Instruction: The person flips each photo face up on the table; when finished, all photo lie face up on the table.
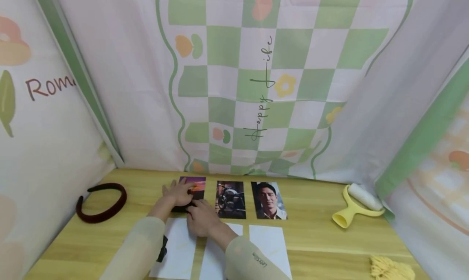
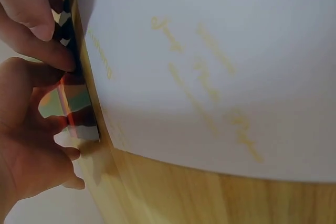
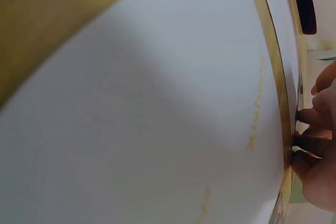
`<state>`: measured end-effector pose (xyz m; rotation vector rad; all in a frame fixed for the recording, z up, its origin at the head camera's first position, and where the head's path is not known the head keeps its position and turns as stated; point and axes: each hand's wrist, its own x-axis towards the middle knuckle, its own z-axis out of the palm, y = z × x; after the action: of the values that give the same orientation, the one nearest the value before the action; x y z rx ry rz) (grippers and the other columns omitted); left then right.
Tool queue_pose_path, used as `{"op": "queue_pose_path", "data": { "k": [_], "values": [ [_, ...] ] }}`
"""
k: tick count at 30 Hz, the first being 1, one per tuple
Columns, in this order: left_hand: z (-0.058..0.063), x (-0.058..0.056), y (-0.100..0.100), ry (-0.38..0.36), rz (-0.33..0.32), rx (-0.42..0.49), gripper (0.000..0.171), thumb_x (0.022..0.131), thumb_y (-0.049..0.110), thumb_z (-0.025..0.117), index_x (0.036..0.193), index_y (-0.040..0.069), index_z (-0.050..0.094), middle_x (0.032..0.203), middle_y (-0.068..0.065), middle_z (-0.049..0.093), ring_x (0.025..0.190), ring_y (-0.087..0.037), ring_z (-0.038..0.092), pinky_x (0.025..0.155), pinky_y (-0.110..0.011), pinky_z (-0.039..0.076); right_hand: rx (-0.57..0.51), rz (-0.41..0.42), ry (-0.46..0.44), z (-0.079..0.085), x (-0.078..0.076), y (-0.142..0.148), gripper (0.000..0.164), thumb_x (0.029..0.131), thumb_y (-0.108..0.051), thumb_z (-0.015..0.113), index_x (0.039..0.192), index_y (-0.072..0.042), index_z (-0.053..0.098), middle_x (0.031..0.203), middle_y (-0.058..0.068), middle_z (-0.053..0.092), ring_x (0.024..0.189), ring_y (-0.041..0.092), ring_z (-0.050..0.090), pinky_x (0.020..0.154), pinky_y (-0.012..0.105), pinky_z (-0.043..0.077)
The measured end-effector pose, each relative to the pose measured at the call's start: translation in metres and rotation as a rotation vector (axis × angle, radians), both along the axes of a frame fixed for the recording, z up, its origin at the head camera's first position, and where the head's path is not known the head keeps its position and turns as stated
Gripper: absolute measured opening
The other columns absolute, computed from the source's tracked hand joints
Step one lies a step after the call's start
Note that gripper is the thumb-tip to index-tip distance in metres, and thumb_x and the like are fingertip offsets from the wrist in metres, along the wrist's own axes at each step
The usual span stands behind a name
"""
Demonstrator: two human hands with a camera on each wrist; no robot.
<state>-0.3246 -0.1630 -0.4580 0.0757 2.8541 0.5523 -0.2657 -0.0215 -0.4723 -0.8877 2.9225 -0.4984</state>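
Observation:
A sunset photo [image 1: 199,187] lies at the left end of a row of three on the wooden table. My left hand [image 1: 178,193] rests over its left side, fingers spread. At its lower edge, my right hand [image 1: 203,219] touches with the fingertips. The hands are close together and cover much of the photo's lower part. In the left wrist view the left hand [image 2: 29,135] has its fingers on the glossy print [image 2: 81,111]. The right hand [image 3: 320,140] presses its fingertips down just beyond a white sheet in the right wrist view.
A motorcycle photo [image 1: 231,200] and a portrait photo [image 1: 269,200] lie to the right. Three white sheets, including the right one [image 1: 269,245], lie in front. A dark red headband [image 1: 122,198] is at left; a yellow-handled roller [image 1: 348,213] and a yellow yarn bundle [image 1: 392,268] are at right.

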Motion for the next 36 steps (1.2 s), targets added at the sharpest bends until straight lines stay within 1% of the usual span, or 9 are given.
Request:
{"op": "queue_pose_path", "data": {
  "k": [6,8,15,21,25,30,33,34,36],
  "values": [
    [0.000,0.000,0.004,0.016,0.005,-0.020,0.061,0.092,0.016,0.055,0.152,0.017,0.052,0.169,-0.025,0.029,0.158,-0.056,0.017,0.123,-0.081,0.003,-0.038,0.018,0.014,0.003,0.001,-0.001,0.035,0.103,-0.018,0.050,0.126,-0.005,0.074,0.137,0.014,0.071,0.138,0.030,0.059,0.120,0.039,0.045],
    [0.001,0.000,0.005,0.016,0.007,-0.030,0.061,0.091,0.015,0.055,0.152,0.017,0.053,0.169,-0.024,0.030,0.158,-0.054,0.017,0.124,-0.080,0.002,-0.035,0.013,0.022,0.003,0.001,-0.001,0.035,0.101,-0.019,0.051,0.126,-0.006,0.074,0.135,0.013,0.072,0.136,0.029,0.060,0.119,0.037,0.046],
    [0.003,0.001,0.008,0.018,0.012,-0.052,0.061,0.092,0.016,0.054,0.153,0.018,0.052,0.168,-0.024,0.032,0.158,-0.053,0.018,0.125,-0.079,0.001,-0.091,-0.005,0.000,0.004,0.000,0.003,0.033,0.099,-0.013,0.055,0.124,-0.002,0.073,0.138,0.017,0.068,0.132,0.031,0.061,0.116,0.038,0.049],
    [0.002,0.002,0.006,0.034,0.011,-0.054,0.061,0.090,0.015,0.055,0.152,0.017,0.053,0.167,-0.025,0.034,0.158,-0.052,0.020,0.124,-0.080,-0.001,-0.114,0.027,0.055,0.002,0.002,0.004,0.031,0.095,-0.011,0.057,0.119,-0.001,0.074,0.126,0.014,0.074,0.123,0.028,0.065,0.111,0.034,0.052],
    [0.001,0.001,0.006,0.063,0.013,-0.057,0.062,0.088,0.015,0.055,0.149,0.019,0.057,0.167,-0.024,0.035,0.158,-0.052,0.022,0.123,-0.080,-0.002,-0.135,0.039,0.064,0.003,0.003,0.006,0.031,0.093,-0.009,0.058,0.118,-0.001,0.073,0.121,0.012,0.075,0.121,0.027,0.066,0.110,0.034,0.052],
    [0.002,0.002,0.009,0.103,0.020,-0.049,0.063,0.087,0.016,0.055,0.149,0.020,0.057,0.167,-0.025,0.035,0.158,-0.051,0.022,0.123,-0.081,-0.002,-0.129,0.022,0.026,0.010,0.003,0.012,0.032,0.096,-0.012,0.056,0.124,-0.002,0.071,0.131,0.012,0.071,0.128,0.027,0.064,0.113,0.036,0.051],
    [0.006,0.002,0.015,0.147,0.007,-0.052,0.064,0.087,0.017,0.056,0.150,0.020,0.055,0.165,-0.022,0.040,0.157,-0.048,0.027,0.123,-0.081,0.003,-0.102,0.027,0.034,0.019,0.001,0.021,0.031,0.098,-0.013,0.056,0.123,-0.003,0.072,0.130,0.011,0.072,0.126,0.027,0.065,0.110,0.038,0.054],
    [0.007,0.003,0.019,0.163,-0.001,-0.049,0.063,0.087,0.018,0.057,0.150,0.021,0.055,0.164,-0.021,0.041,0.156,-0.048,0.029,0.124,-0.080,0.005,-0.089,0.032,0.046,0.023,0.000,0.026,0.029,0.099,-0.013,0.056,0.120,-0.004,0.073,0.128,0.011,0.073,0.124,0.027,0.066,0.109,0.039,0.055],
    [0.010,0.004,0.028,0.220,-0.033,-0.026,0.059,0.089,0.017,0.058,0.148,0.018,0.058,0.161,-0.020,0.046,0.153,-0.047,0.034,0.123,-0.080,0.011,-0.067,0.051,0.086,0.029,-0.002,0.036,0.025,0.100,-0.013,0.054,0.112,-0.006,0.075,0.124,0.009,0.075,0.121,0.026,0.068,0.108,0.040,0.055]
  ]
}}
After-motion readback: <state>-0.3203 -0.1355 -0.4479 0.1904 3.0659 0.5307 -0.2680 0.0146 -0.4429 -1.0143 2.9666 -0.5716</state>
